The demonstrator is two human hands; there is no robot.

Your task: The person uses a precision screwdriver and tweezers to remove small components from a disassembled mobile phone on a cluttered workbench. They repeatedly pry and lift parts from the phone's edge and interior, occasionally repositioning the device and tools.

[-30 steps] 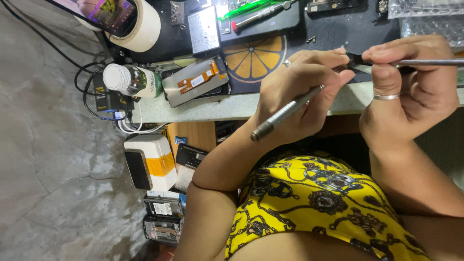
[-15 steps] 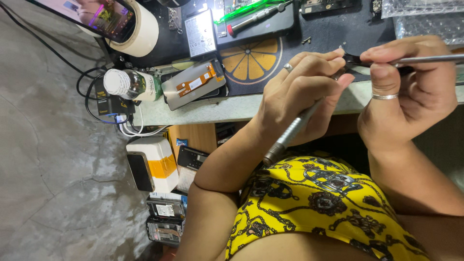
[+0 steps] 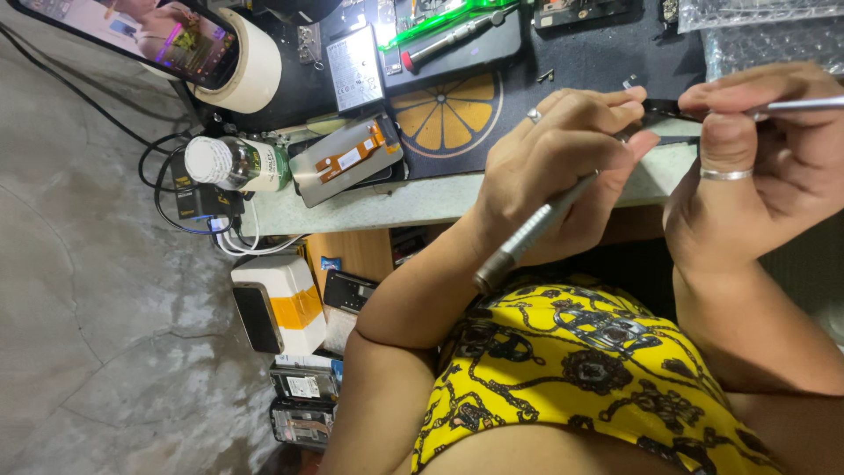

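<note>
Nearest the camera, a yellow patterned garment fills the lower frame. Above it, both forearms rise to the edge of the bench. The left hand is curled around a slim metal screwdriver, whose knurled handle points back toward the body while its tip is hidden behind the fingers; the same fingers pinch one end of a small dark part held above the bench edge. The right hand, wearing a ring, is closed on thin metal tweezers that run off to the right, its thumb pressing near the dark part.

Beyond the hands, a black mat with an orange-slice print covers the bench. Left of it lie a phone screen with an orange ribbon cable and a small white-capped bottle. Farther back stand a roll of tape and a lit tablet. Below the bench edge, a white box with orange tape sits on the floor.
</note>
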